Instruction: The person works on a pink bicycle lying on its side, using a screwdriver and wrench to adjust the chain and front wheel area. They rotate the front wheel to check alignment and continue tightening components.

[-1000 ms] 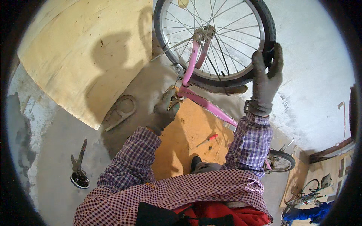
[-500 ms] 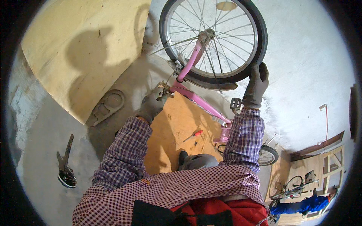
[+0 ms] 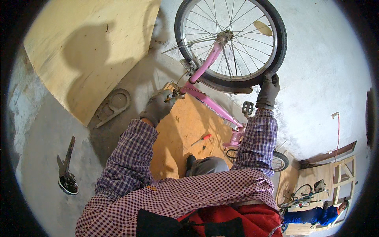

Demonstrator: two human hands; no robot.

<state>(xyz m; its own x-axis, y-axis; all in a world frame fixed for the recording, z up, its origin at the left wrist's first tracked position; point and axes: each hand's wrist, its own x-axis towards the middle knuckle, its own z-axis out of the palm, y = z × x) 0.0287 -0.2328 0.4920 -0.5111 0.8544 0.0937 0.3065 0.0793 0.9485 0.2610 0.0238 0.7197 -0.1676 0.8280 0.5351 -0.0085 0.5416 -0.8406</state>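
Observation:
A pink bicycle frame lies at a slant before me, its spoked wheel with a black tyre raised at the top. My gloved right hand is closed at the tyre's lower right edge. On the other side my gloved left hand curls around a small metal part by the frame's left end; what that part is I cannot make out. A chain runs along the pink tube. An oval reflector sits among the spokes, and a black pedal is beside my right wrist.
A red-handled screwdriver lies on a wooden board. On the floor at left are a chainring with crank and a grey guard-like part. A plywood sheet leans upper left. A person in blue and another bicycle are far right.
The reflector has swung clockwise from the wheel's top to its right side, so the wheel has turned. The wheel sits slightly further right and lower in view. Both hands stay in much the same places.

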